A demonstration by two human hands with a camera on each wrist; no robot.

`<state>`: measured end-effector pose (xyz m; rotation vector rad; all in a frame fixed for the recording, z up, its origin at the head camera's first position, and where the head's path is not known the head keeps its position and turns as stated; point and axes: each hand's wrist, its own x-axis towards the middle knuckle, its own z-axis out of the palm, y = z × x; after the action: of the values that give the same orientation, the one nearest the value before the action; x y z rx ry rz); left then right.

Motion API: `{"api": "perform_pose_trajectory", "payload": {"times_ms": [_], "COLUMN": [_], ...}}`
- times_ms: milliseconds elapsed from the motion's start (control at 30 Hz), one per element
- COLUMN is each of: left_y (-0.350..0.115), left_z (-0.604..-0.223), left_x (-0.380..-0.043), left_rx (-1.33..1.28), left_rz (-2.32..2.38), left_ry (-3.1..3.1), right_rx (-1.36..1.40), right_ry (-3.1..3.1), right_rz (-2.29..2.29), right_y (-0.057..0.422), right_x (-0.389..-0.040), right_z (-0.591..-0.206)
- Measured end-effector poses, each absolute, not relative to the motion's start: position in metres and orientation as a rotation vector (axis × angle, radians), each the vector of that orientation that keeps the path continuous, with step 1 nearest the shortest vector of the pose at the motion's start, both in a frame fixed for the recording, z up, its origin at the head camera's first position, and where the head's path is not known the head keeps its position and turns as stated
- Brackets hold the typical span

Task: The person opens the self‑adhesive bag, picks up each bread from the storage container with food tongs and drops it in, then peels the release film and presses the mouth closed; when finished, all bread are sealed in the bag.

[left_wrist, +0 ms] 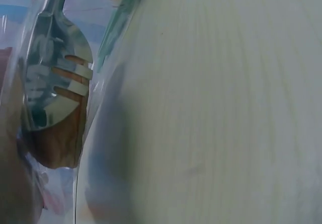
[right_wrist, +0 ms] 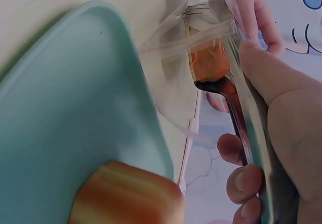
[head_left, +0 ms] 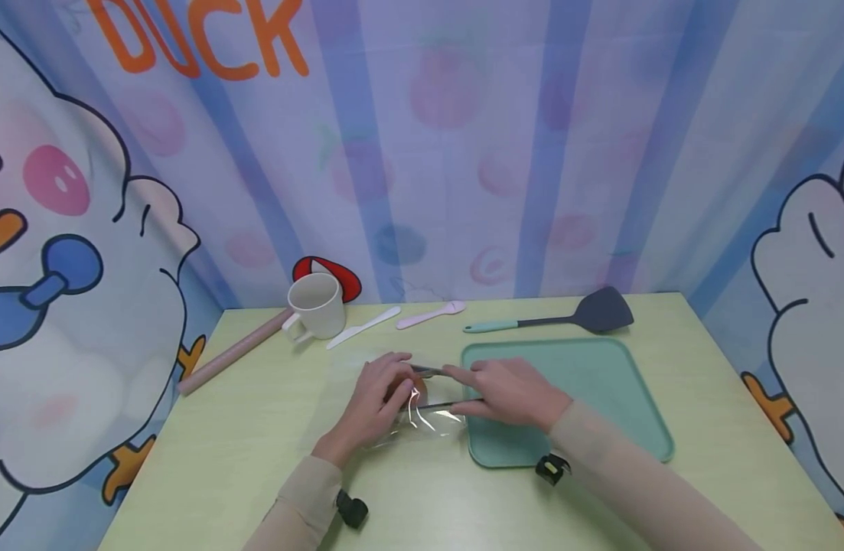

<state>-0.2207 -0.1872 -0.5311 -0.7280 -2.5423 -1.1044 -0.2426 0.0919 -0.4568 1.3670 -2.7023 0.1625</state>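
Note:
My right hand holds a pair of metal food tongs, fingers on one arm and thumb on the other. One tong end is fork-shaped, with tines showing in the left wrist view; between the tong ends sits a browned piece of bread. Around the bread and tong ends lies a clear plastic bag, which my left hand grips from the left, its fingers curled over the plastic. Under my right hand is a light green tray; another browned bread piece appears over its edge in the right wrist view.
Behind my hands are a white mug, a white plastic knife, a pink spoon-like utensil and a dark spatula with a green handle. A pinkish rolling pin lies at the left edge. A printed curtain hangs behind the table.

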Motion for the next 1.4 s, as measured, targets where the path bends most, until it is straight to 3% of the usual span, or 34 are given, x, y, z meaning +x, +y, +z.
{"api": "perform_pose_trajectory", "payload": {"times_ms": [800, 1400], "left_y": [-0.186, -0.200], "left_z": [-0.526, -0.536], "left_x": [-0.220, -0.227], "left_rx": [-0.655, -0.638], "left_rz": [-0.982, -1.098], "left_ry": [-2.568, -2.467], "right_rx": [1.316, 1.246], "right_ry": [-2.723, -2.792], "right_rz": [0.168, 0.208], "right_y": [0.060, 0.084], "right_x": [-0.240, -0.241], "right_z": [-0.473, -0.466]}}
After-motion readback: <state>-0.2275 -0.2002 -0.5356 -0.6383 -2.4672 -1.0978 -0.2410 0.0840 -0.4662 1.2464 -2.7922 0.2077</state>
